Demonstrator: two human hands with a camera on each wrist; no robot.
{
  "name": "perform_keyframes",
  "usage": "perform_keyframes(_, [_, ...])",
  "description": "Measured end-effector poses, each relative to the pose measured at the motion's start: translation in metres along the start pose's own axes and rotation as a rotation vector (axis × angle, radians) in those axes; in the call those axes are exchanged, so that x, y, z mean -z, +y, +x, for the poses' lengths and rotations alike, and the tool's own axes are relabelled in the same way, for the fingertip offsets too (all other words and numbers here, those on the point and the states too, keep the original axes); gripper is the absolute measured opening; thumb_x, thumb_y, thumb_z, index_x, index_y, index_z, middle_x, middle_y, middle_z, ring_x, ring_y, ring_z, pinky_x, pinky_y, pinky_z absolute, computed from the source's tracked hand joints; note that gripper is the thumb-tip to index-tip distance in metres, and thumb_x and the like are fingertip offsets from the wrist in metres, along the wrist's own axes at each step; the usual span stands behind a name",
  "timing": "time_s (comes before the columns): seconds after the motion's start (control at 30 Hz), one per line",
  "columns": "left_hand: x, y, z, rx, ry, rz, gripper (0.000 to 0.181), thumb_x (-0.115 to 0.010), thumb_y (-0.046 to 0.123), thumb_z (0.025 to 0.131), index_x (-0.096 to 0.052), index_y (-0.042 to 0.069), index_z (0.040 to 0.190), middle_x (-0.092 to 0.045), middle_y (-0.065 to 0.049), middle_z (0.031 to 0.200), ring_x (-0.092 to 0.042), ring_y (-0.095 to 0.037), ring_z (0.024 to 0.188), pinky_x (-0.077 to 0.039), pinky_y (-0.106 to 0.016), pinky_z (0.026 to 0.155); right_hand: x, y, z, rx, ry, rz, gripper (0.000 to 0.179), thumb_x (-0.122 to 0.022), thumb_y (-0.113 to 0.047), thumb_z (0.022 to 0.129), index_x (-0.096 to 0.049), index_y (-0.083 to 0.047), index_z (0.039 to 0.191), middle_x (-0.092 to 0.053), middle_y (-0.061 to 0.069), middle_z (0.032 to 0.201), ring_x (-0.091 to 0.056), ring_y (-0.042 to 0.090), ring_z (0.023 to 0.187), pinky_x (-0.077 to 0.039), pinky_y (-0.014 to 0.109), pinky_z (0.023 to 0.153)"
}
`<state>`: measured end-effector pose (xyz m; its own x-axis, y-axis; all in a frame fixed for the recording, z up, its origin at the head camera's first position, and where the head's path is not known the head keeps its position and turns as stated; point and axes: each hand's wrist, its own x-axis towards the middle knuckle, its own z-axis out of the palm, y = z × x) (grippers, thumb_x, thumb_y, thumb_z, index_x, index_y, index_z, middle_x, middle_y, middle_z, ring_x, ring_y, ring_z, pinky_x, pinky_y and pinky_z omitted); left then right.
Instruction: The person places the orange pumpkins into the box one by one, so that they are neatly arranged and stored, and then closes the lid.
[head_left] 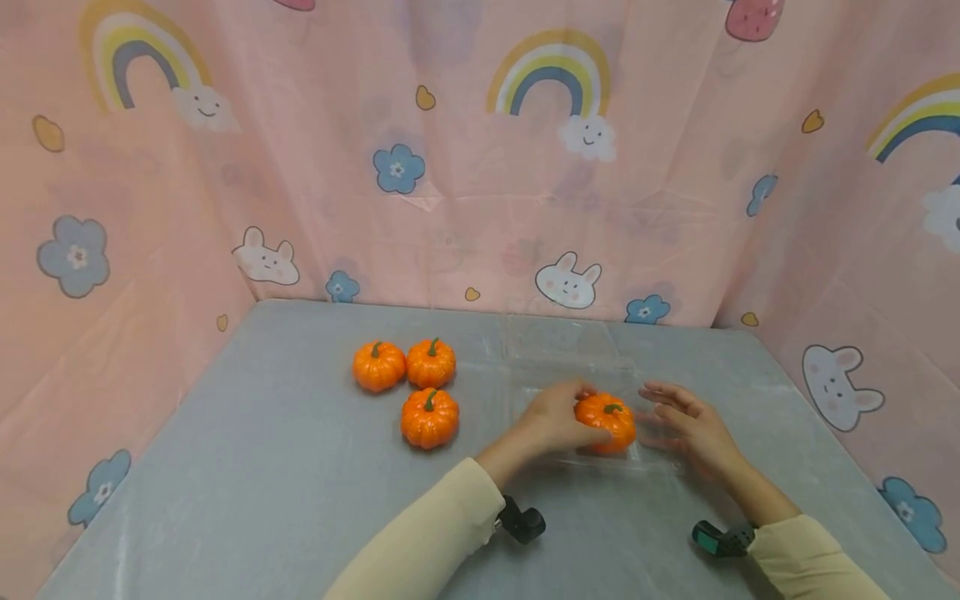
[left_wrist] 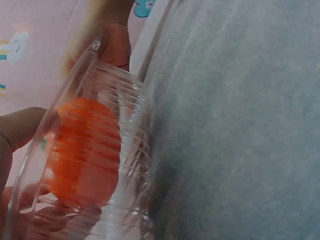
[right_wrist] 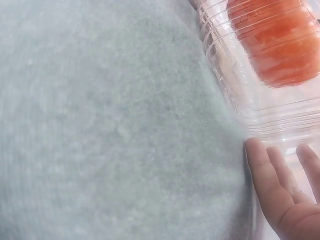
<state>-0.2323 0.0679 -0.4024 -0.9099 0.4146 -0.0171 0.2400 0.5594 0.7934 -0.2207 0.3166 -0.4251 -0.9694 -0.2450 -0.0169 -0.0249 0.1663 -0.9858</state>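
Note:
A small orange pumpkin (head_left: 606, 423) with a green stem sits in the right part of a clear plastic clamshell box (right_wrist: 280, 112), whose lid (head_left: 562, 337) is folded back. My left hand (head_left: 553, 418) holds this pumpkin from its left side, thumb in front and fingers behind. In the left wrist view the pumpkin (left_wrist: 82, 155) shows through the box's ribbed wall. My right hand (head_left: 693, 429) is at the box's right end with its fingers extended. In the right wrist view, the fingertips (right_wrist: 256, 150) are at the box wall; I cannot tell whether they touch it.
Left of the box, three more orange pumpkins stand close together: one at back left (head_left: 378, 367), one at back right (head_left: 431, 363) and one in front (head_left: 430, 418). A grey cloth covers the table (head_left: 262, 467). Pink printed curtains (head_left: 465, 217) hang around it.

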Motion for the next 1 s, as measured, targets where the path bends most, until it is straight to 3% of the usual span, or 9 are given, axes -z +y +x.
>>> perform_keyframes(0.3, [-0.0021, 0.0035, 0.0017, 0.010, -0.041, 0.070, 0.052, -0.079, 0.042, 0.076, -0.060, 0.020, 0.120, -0.064, 0.006, 0.112, -0.056, -0.007, 0.092, -0.050, -0.024, 0.086, 0.0013, -0.0016, 0.0005, 0.005, -0.015, 0.021, 0.042, -0.045, -0.023, 0.103, -0.040, -0.006, 0.141, -0.059, -0.023, 0.120, -0.066, 0.007, 0.105, -0.059, 0.036, 0.078])
perform_keyframes(1.0, [-0.0094, 0.0075, 0.0062, -0.022, -0.080, 0.119, 0.054, -0.079, 0.042, 0.074, -0.060, 0.022, 0.121, -0.063, 0.007, 0.112, -0.054, -0.006, 0.089, -0.048, -0.021, 0.081, 0.0002, -0.0029, -0.0017, -0.009, -0.004, -0.022, 0.040, -0.044, -0.023, 0.103, -0.043, -0.009, 0.140, -0.059, -0.026, 0.118, -0.066, 0.003, 0.102, -0.059, 0.030, 0.076])
